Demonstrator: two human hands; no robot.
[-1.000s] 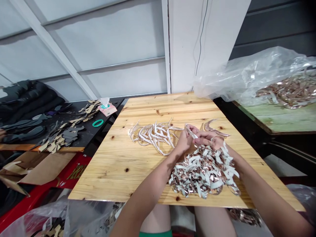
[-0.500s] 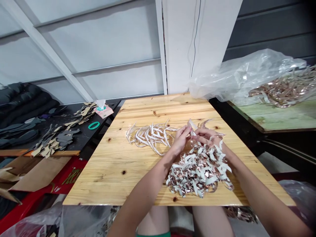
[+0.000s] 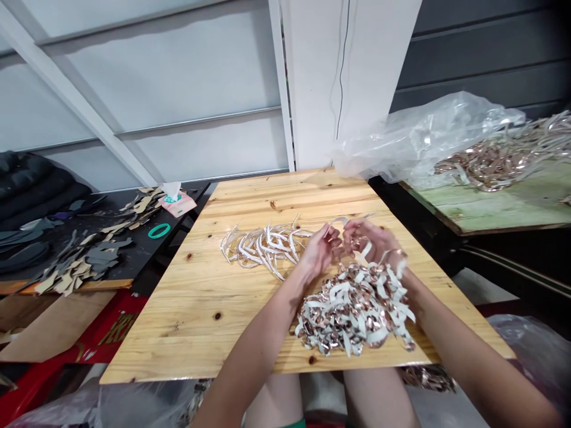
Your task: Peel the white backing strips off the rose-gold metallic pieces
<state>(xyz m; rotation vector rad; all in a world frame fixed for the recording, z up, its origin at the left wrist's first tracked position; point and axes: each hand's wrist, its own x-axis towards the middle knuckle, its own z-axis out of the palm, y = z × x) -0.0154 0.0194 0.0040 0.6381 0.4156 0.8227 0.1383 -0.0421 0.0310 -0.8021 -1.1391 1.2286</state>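
My left hand (image 3: pixel 320 248) and my right hand (image 3: pixel 373 239) are raised above the far side of a heaped pile of short strips (image 3: pixel 352 306), white on one face and shiny rose-gold on the other. A pale strip (image 3: pixel 340 220) spans the small gap between my fingertips, its ends pinched by both hands. Curled fingers hide part of it. Other strips dangle close below my right hand. Left of my left hand lies a loose bundle of long, thin white and rose-gold strips (image 3: pixel 267 244) on the wooden table.
The wooden table (image 3: pixel 178 333) has its near edge above my legs. A black side table (image 3: pixel 134 261) at left carries dark and tan scraps, a green tape ring (image 3: pixel 159 230) and a tissue pack (image 3: pixel 178 205). At right, a plastic bag (image 3: pixel 446 131) lies beside more metallic strips (image 3: pixel 499 163).
My hands have moved slightly apart, with the pale strip now stretched across the gap. The camera view has shifted a little. The pile and bundle lie as before.
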